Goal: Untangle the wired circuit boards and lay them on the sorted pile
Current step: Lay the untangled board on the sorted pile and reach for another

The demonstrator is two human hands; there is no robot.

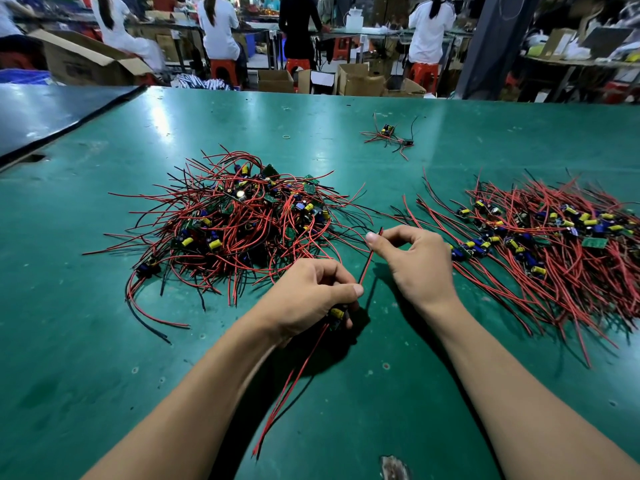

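A tangled heap of small circuit boards with red and black wires (235,220) lies left of centre on the green table (86,341). At the right lies the sorted pile (547,244), its wires laid roughly parallel. My left hand (308,296) grips one circuit board (337,315) with a yellow part; its red and black tail wires trail toward me. My right hand (415,261) pinches the upper end of that board's red wire (367,263) between thumb and forefinger, holding it taut between the two hands.
A small separate clump of boards and wires (389,136) lies farther back, with a rubber band (286,136) near it. A dark sheet (52,116) covers the far left corner. Beyond the table's far edge, people sit at benches among cardboard boxes (360,83).
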